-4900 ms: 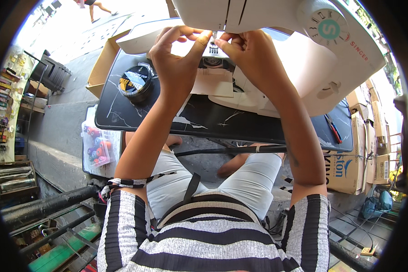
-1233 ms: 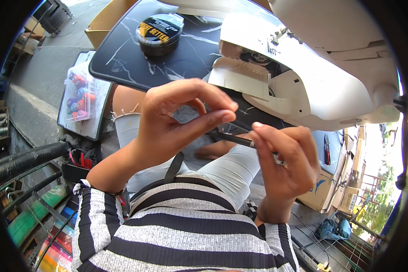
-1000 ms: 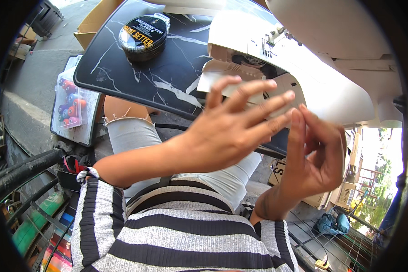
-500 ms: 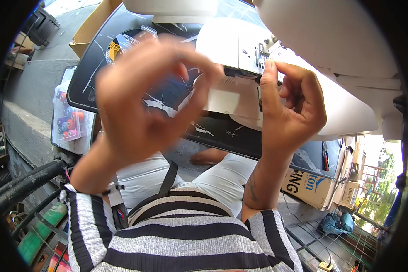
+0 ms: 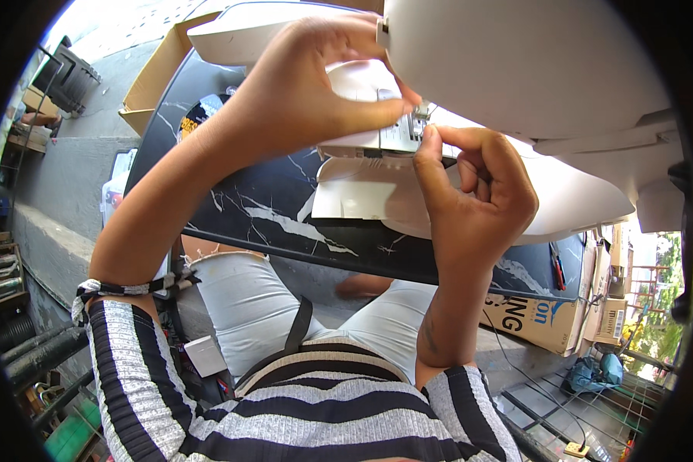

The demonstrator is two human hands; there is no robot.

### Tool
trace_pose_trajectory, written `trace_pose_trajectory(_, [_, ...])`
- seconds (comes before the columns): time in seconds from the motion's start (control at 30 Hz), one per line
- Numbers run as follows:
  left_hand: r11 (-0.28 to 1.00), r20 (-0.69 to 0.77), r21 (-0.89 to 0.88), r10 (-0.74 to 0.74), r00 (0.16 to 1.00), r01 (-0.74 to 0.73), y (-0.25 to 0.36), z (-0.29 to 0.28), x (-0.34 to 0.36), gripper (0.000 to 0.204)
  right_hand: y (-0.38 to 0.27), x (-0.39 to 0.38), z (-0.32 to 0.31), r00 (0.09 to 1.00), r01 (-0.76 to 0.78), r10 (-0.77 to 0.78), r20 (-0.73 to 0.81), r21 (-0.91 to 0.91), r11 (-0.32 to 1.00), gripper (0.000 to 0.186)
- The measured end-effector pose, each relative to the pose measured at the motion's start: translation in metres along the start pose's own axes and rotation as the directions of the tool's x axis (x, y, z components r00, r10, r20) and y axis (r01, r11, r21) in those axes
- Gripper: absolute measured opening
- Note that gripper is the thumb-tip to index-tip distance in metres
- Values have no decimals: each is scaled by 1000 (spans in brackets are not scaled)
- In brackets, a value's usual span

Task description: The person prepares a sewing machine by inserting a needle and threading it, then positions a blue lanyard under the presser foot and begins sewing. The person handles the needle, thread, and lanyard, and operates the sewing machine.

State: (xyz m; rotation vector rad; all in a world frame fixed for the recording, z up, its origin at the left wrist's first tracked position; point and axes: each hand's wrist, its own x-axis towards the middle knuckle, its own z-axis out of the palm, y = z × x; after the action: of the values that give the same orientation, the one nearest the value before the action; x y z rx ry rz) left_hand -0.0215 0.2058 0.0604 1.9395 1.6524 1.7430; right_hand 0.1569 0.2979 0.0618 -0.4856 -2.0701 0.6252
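A white sewing machine [image 5: 516, 61] stands on the black marble-patterned table [image 5: 269, 223], its front flap [image 5: 354, 192] lowered. My left hand [image 5: 308, 100] reaches in from the left to the needle area [image 5: 422, 113], thumb and forefinger closed close to the presser foot, other fingers curled up by the machine head. My right hand [image 5: 473, 185] is just below and right of it, thumb and forefinger pinched at the front of the foot. Whatever either fingertip pair holds is too small or hidden to make out.
A round tin [image 5: 192, 119] is partly behind my left forearm. A cardboard box [image 5: 142, 92] stands beyond the table's left end. A red-handled tool [image 5: 558, 268] lies at its right end. Right and below are cardboard boxes [image 5: 539, 323], a blue bag [image 5: 593, 373], cords and a socket [image 5: 577, 448].
My left hand, spread about a second ago and then blurred, has moved up and right to the needle area. My right hand has risen toward the presser foot. The view has shifted slightly.
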Motion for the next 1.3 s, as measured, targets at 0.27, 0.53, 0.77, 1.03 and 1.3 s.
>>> trace_pose_trajectory(0.27, [999,54,36,0,999,-2,-1,2,4,17,1,1,2,1000,-1,1,6,-2,1000,10])
trace_pose_trajectory(0.53, [1000,-33,15,-15,999,16,5,10,0,17,2,4,1,1000,12,-11,16,-17,1000,10])
trace_pose_trajectory(0.77, [999,-54,-21,-28,998,27,5,10,-2,15,-2,4,1,1000,-6,6,27,9,1000,11])
trace_pose_trajectory(1.03, [1000,-63,-8,-24,998,23,4,9,-4,14,-1,3,2,999,-33,33,34,10,999,11])
trace_pose_trajectory(1.3, [999,-56,34,-7,998,9,6,10,-2,13,3,3,-1,999,-28,28,31,-13,1000,12])
